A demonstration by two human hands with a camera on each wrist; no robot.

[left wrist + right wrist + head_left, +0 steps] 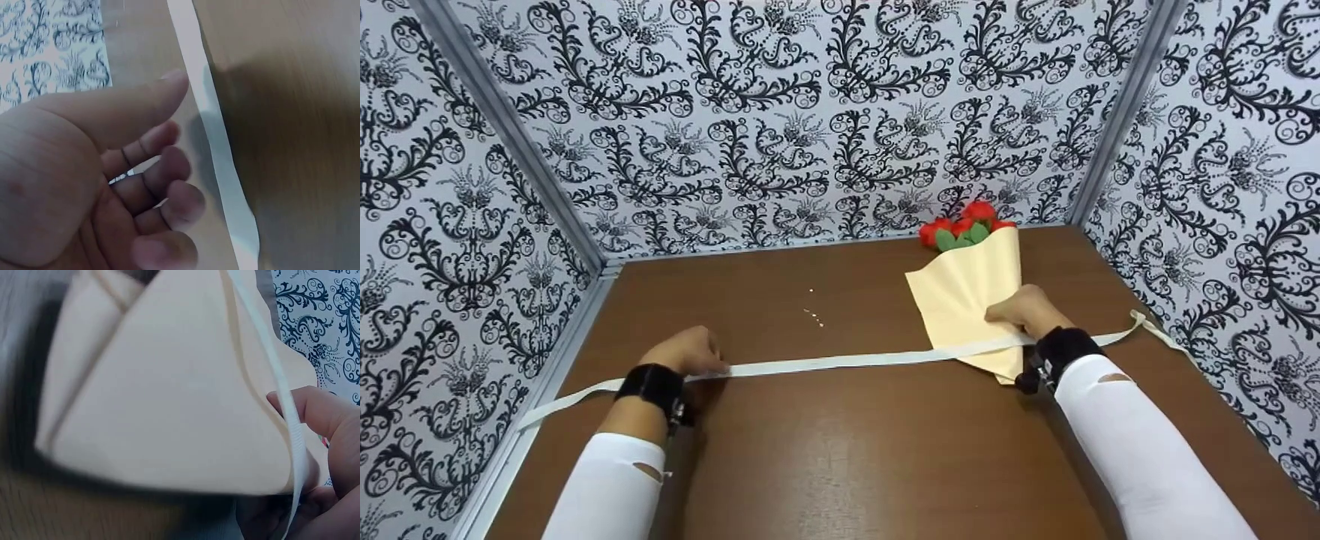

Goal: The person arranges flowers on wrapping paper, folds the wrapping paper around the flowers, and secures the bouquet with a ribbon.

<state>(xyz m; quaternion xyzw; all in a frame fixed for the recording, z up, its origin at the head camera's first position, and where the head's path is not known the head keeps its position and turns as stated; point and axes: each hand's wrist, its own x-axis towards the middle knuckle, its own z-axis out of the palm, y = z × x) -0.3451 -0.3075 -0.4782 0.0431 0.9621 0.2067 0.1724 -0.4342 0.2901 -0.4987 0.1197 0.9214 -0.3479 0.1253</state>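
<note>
A bouquet (960,289) of red flowers with green leaves, wrapped in cream paper, is at the right of the table, blooms toward the back wall. My right hand (1029,311) grips its gathered wrap, thumb on the near side in the right wrist view. A long white ribbon (840,361) stretches across the table and over the paper's lower part, passing close by the right thumb. My left hand (684,351) is beside the ribbon at the left. Its fingers (171,166) are loosely bent in the left wrist view, with nothing between them and the ribbon just past the fingertips.
The brown table (810,450) is bounded by patterned walls (780,150) at the back and both sides. Small pale specks (814,316) lie mid-table. At the right, the ribbon's end bends near the table edge; its left end reaches the metal frame (502,465).
</note>
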